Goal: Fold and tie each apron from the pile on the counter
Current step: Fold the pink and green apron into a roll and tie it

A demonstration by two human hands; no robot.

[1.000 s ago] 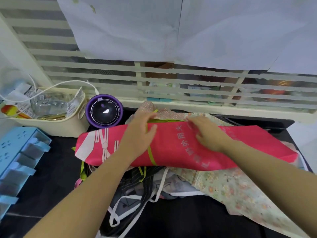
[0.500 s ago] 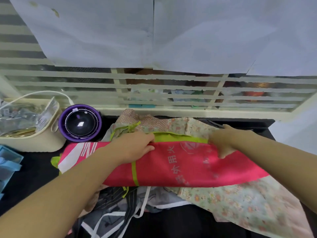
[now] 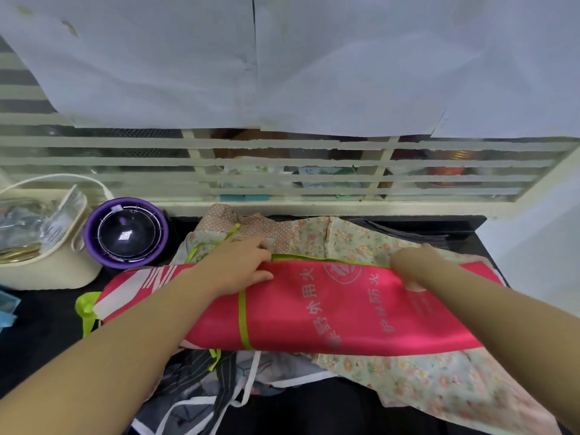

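Observation:
A pink apron (image 3: 329, 312) with green trim and pale printed characters lies folded into a long band across the pile. A green strap (image 3: 243, 321) crosses it near the middle. My left hand (image 3: 241, 265) grips the far upper edge of the pink apron left of centre, fingers curled over the fold. My right hand (image 3: 408, 268) holds the same edge farther right, thumb under the cloth. Beneath lie a floral apron (image 3: 423, 378) and a dark striped apron (image 3: 201, 384) with white ties.
A purple round appliance (image 3: 125, 233) stands at the back left beside a cream basket (image 3: 47, 262) of packets. A blue plastic piece (image 3: 6, 309) shows at the left edge. A slatted window frame (image 3: 282, 183) runs along the back of the black counter (image 3: 37, 337).
Both hands went from lying flat on the pink apron to gripping its far edge. The green trim along that edge now shows, and the view has moved closer.

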